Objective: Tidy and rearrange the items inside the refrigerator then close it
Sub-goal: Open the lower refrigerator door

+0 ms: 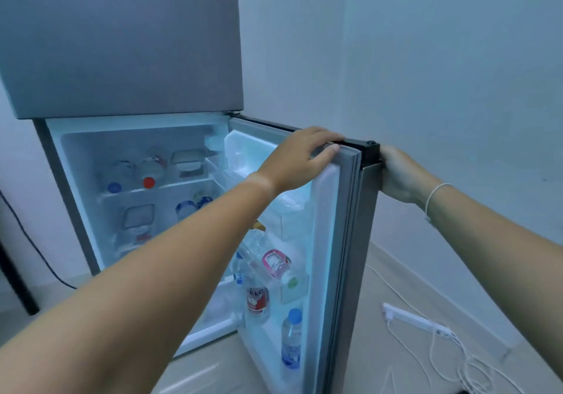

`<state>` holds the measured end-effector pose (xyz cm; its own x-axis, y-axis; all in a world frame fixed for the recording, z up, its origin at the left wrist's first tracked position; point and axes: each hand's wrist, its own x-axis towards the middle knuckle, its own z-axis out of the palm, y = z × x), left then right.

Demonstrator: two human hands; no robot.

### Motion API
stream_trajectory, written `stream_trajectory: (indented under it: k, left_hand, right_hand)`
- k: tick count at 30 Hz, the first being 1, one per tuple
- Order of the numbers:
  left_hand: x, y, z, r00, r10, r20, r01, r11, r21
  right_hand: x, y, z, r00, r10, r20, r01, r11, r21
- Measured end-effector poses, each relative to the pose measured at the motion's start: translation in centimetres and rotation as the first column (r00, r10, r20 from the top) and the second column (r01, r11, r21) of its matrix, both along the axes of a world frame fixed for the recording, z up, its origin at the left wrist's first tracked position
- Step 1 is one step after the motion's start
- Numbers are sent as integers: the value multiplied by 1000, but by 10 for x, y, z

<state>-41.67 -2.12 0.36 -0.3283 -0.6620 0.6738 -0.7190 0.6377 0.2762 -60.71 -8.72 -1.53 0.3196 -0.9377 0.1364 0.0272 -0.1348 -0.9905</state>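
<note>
refrigerator (128, 58) stands open against pale wall (426, 58).

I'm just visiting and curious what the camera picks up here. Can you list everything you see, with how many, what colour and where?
Refrigerator: one, grey, left; upper door shut.
Lower door: one, grey outside, white inside, swung open.
Lying bottles: two, clear, one blue cap, one red cap, top shelf.
Food containers: two, clear, one on the top shelf, one on the shelf below.
Door bottles: several, clear; one pink-labelled, one red-labelled, one blue-capped, in the door racks.
Power strip: one, white, with tangled white cable, on the floor at right.
Black cable: one, far left.
Left hand: rests on the door's top edge.
Right hand: grips the door's outer corner; thin white wristband.
</note>
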Motion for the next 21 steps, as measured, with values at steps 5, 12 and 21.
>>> stream_trajectory:
  k: [5, 12, 21]
  left_hand:
    - [-21, -28, -1, 999, -16, 33, 15, 999, 34]
    - [-46, -65, -6, 996, -17, 85, 12, 998, 61]
    - [-53, -88, -24, 986, 42, 161, -67, 986, 154]
  right_hand:
    - [-23, -2, -23, 984, -46, 174, 46, 999, 1]
    - [-52, -17, -54, 962, -229, 149, 220, 973, 74]
    - [-67, -28, -91, 964, -266, 10, 266, 964, 31]
